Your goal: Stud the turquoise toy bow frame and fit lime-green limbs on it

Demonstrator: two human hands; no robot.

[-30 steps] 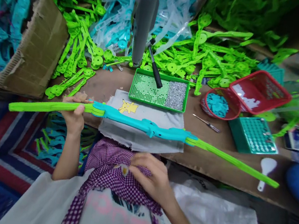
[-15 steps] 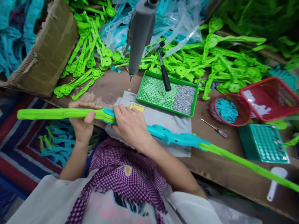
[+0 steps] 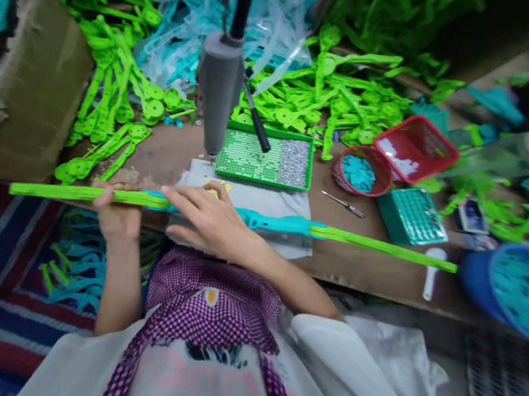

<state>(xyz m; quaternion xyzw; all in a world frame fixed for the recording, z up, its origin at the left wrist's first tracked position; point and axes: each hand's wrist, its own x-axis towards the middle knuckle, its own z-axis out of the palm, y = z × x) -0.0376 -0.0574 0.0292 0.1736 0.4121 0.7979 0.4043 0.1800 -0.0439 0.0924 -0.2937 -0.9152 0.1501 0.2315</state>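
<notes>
A long plastic toy bow (image 3: pixel 280 223), blue in the middle with green limbs at both ends, lies nearly level across the front of the bench. My left hand (image 3: pixel 120 214) is closed around its left green limb, thumb in front. Over the joint between that limb and the blue middle lies my right hand (image 3: pixel 210 219), its fingers stretched out and apart, touching the bow; its far fingertips are partly hidden. Beneath the bow is a pale cloth (image 3: pixel 288 203) with a yellow print. The grey machine head (image 3: pixel 218 95) hangs just beyond my hands.
A green tray (image 3: pixel 251 155) holds small metal pieces, with a hammer (image 3: pixel 257 119) across it. To the right are a screwdriver (image 3: pixel 343 203), red baskets (image 3: pixel 360 190), a teal box (image 3: pixel 412 216) and a blue bucket (image 3: pixel 476 281). Green parts (image 3: pixel 345 107) pile behind; a carton (image 3: pixel 34 85) stands left.
My right hand's fingers have lifted and spread from their grip on the bow. The bow has turned slightly to lie more level. My view has shifted right.
</notes>
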